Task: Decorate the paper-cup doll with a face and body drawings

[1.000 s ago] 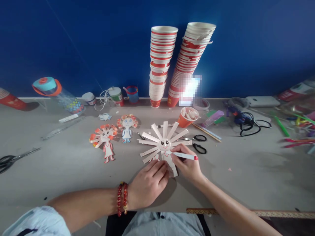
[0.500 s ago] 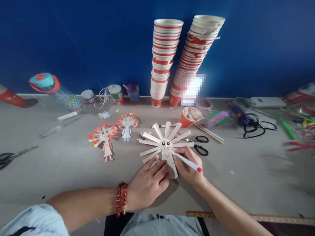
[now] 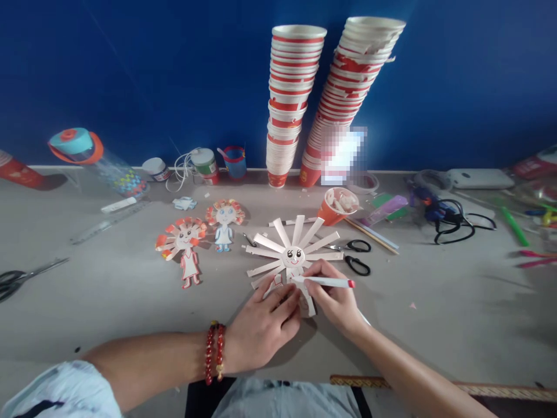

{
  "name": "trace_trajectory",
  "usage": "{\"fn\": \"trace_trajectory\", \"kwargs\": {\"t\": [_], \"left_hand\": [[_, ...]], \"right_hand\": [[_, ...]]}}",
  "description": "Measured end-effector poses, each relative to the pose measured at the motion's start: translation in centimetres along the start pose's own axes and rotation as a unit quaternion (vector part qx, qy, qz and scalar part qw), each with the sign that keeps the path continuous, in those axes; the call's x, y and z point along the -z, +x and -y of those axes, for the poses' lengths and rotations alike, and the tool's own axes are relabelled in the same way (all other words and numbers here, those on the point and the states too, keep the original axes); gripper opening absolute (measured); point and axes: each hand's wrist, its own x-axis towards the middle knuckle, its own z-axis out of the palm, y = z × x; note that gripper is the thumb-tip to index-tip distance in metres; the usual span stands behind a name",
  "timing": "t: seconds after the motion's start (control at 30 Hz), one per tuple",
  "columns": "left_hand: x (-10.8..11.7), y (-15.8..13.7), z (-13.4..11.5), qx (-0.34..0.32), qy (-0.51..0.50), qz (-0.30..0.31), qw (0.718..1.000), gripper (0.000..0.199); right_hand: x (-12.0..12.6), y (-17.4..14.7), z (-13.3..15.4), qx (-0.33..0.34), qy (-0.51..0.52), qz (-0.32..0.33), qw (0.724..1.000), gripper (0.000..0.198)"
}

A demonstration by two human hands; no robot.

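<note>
A white paper doll (image 3: pixel 293 257) with strips fanned around its drawn, smiling face lies in front of me. My left hand (image 3: pixel 270 319), a red bead bracelet at its wrist, holds the doll's body against the table with bent fingers. A small drawn paper piece (image 3: pixel 276 282) shows beside its fingertips. My right hand (image 3: pixel 333 299) grips a white marker with a red end (image 3: pixel 331 282), its tip at the doll's upper body. The fingers cover part of the body. Two coloured paper dolls, one red-trimmed (image 3: pixel 189 264) and one blue-trimmed (image 3: pixel 223 234), lie to the left.
Two tall stacks of paper cups (image 3: pixel 287 110) stand against the blue wall. A cup of scraps (image 3: pixel 337 206) and black-handled scissors (image 3: pixel 358 266) lie beyond my right hand. More scissors (image 3: pixel 17 281) lie far left, near a clear bottle (image 3: pixel 102 162). Green-handled and pink items clutter the right edge.
My right hand has turned the marker flatter, and its tip has moved down from the doll's neckline onto the body. My left hand stays in place.
</note>
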Motion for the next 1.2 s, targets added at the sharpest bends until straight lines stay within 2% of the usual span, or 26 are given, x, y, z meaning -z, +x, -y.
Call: {"fn": "trace_trajectory", "kwargs": {"t": [0.13,0.27,0.67,1.2], "left_hand": [[0.02,0.06,-0.05,-0.001,-0.002,0.006,1.0,0.029],[0.1,0.08,0.01,-0.002,0.0,0.005,1.0,0.028],[-0.05,0.03,0.0,-0.001,0.003,-0.001,1.0,0.028],[0.13,0.02,0.12,-0.008,0.007,-0.004,1.0,0.028]], "right_hand": [[-1.19,0.34,0.32,0.032,-0.04,-0.003,0.999,0.007],[-1.18,0.36,-0.15,0.062,-0.068,-0.027,0.995,0.009],[-1.25,0.57,-0.35,0.035,-0.092,-0.022,0.995,0.009],[-1.24,0.65,-0.25,0.039,-0.112,-0.006,0.993,0.01]]}}
